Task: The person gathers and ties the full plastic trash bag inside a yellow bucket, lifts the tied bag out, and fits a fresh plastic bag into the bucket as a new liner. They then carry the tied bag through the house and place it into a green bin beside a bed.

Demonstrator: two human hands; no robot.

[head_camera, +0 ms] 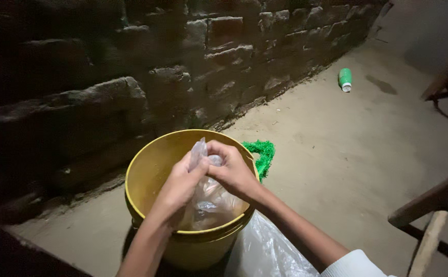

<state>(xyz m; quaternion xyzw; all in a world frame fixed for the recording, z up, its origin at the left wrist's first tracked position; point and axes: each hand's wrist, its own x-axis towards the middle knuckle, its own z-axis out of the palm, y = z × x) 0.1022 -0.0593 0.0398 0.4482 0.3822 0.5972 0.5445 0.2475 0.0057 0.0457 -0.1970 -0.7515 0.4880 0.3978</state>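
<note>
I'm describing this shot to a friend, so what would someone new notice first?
The yellow bucket at bottom centre, lit against a dark brick wall. Above its mouth the left hand and right hand pinch the neck of a clear plastic bag. Farther off, a green bottle lies on the concrete floor, upper right.

Both forearms are bare to the wrist, with no watch, ring or glove on the left hand (178, 184) or right hand (232, 172). A white ribbed sleeve (353, 265), pushed up, covers the right arm near the elbow
</note>
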